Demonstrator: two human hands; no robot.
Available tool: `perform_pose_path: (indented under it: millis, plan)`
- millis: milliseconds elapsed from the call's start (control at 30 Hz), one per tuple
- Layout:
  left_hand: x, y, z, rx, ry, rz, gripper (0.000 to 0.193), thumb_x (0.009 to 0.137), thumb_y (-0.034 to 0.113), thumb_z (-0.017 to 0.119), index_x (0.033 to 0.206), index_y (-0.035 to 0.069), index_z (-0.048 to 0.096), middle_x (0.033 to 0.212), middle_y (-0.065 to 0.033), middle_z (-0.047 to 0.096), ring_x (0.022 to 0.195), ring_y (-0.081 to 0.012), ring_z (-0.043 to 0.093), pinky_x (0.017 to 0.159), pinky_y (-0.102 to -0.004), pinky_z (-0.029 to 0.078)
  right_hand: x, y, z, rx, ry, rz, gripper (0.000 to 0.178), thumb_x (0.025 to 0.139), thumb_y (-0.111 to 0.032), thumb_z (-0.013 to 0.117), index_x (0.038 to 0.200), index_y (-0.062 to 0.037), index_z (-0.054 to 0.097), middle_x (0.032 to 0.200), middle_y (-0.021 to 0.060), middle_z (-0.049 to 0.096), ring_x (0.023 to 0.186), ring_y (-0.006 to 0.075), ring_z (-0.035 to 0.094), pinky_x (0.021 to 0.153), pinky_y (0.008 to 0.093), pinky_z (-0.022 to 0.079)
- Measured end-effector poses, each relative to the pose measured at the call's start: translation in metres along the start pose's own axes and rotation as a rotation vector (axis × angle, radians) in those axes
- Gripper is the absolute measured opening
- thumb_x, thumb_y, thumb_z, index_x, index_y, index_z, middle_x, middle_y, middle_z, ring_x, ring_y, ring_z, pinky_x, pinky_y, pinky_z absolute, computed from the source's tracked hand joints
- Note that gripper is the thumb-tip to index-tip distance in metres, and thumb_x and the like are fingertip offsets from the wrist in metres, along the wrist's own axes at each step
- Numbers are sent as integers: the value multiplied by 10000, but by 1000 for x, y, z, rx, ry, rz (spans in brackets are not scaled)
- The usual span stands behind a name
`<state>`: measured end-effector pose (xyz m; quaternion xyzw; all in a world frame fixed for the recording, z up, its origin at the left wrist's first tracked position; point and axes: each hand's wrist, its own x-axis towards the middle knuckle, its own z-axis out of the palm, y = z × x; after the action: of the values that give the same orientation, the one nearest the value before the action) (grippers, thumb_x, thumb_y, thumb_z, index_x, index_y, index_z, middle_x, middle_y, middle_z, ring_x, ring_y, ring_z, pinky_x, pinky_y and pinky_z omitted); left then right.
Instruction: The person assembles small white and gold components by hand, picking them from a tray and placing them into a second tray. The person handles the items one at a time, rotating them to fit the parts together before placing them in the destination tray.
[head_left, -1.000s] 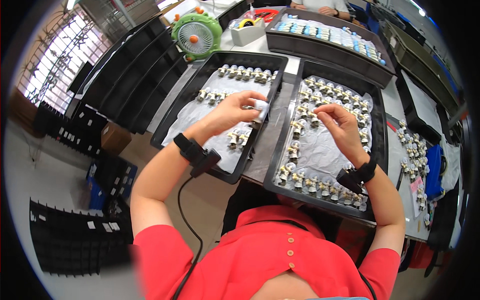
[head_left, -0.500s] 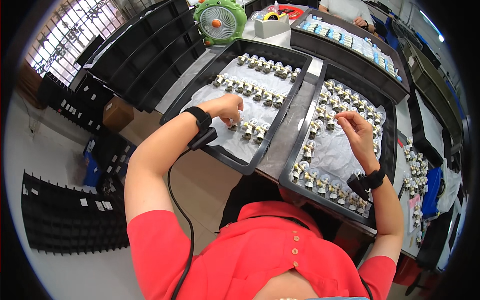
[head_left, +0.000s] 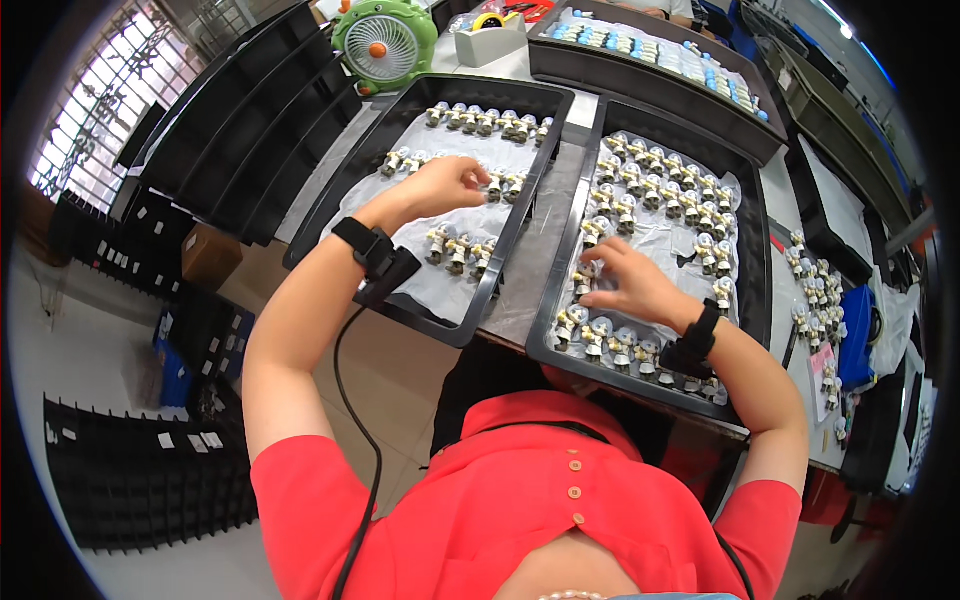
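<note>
My left hand [head_left: 445,187] hovers over the left black tray [head_left: 460,333], its bent fingers apart with nothing seen in them. Its fingertips are beside a small figurine [head_left: 494,187] in the middle row, and the hand hides part of that row. Below it, a short row of figurines [head_left: 457,252] stands on white paper. My right hand [head_left: 640,287] is over the right black tray [head_left: 543,340], thumb and fingers spread around a white-and-dark figurine [head_left: 583,280] at the tray's left side. Whether they touch it, I cannot tell. More figurines [head_left: 597,338] line the tray's near edge.
A green fan [head_left: 385,45] and a tape dispenser [head_left: 490,42] stand behind the trays. A deep bin [head_left: 640,75] of blue-and-white pieces is at the far right, near another person. Loose figurines [head_left: 820,290] lie right of the trays. Black racks [head_left: 230,130] stand at left.
My left hand has let go of a figurine at the left end of the short row and moved up to the middle row. My right hand has moved down-left to the tray's left side.
</note>
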<state>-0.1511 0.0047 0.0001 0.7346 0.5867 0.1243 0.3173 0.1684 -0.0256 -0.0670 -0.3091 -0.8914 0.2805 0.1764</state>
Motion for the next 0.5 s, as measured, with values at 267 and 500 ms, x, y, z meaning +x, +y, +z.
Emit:
perform_pose_path:
  millis: [267,500]
  plan:
    - [0,118,42,-868,-23,367,301,866,179,628,1135,59,568,1043,-45,601,925,-127,614,760,-235,472,4,-4,-5,99,3,89,450,702,-209,736,1081,-60,544,1010,112,537,848,243,564,764,340,481]
    - [21,104,65,-845,85,272,300,888,94,540,1185,60,528,1120,-40,570,996,-135,581,825,-275,461,4,-11,-49,469,379,23,531,719,-114,750,1178,-57,490,1116,67,553,959,150,562,905,302,464]
